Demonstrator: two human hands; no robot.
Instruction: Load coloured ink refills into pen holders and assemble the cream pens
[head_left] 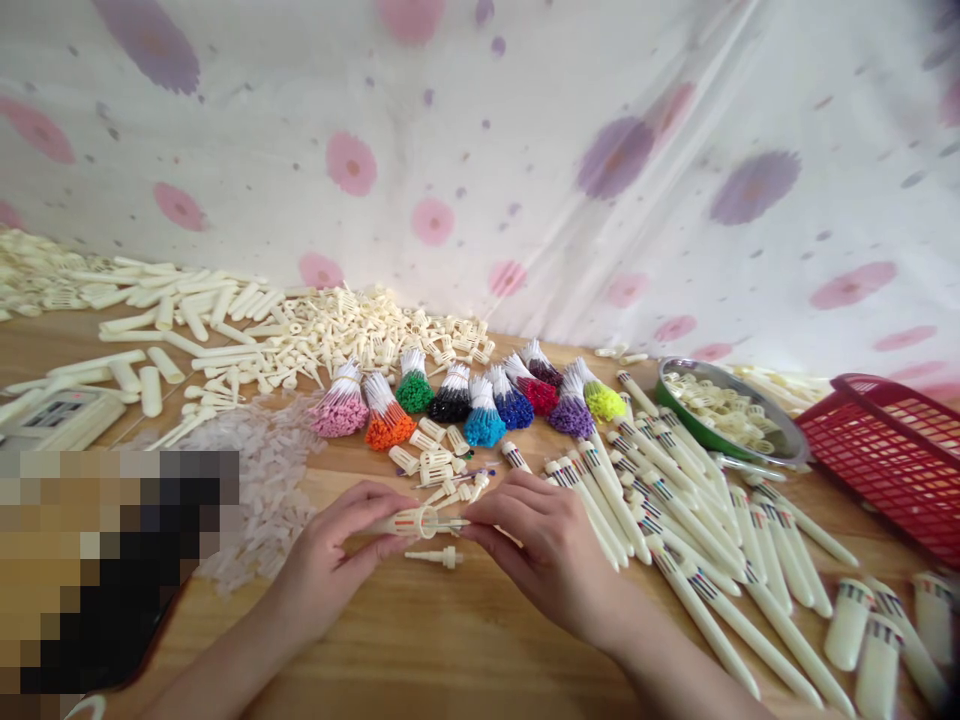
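My left hand (330, 550) gripped one slotted cream sleeve (409, 522) between thumb and fingers, above the table (420, 640) and in front of me. My right hand (547, 545) was closed too, its thumb and fingertips pinching one thin pale piece (445, 523) at the sleeve's slotted end. One loose cream plug (435, 556) lay just below my fingers.

Beyond my hands I counted ten white-stemmed bundles: pink (341, 412), orange (389, 428), green (415, 394), black (449, 404), light blue (485, 425), dark blue (515, 410), red (536, 396), maroon (544, 372), purple (572, 417) and yellow (606, 401). Between them and me sat a small cluster of slotted cream pieces (435, 467), overlapping too much for a sure count.

To my right lay multicolour pens (694, 510), too many to number, with three short ones (849, 625) near the corner. Behind them stood one bowl (787, 448) of cream rings (724, 410) and, beside it, one red basket (885, 440). On my left spread one heap of clear tubes (259, 490), uncountable.
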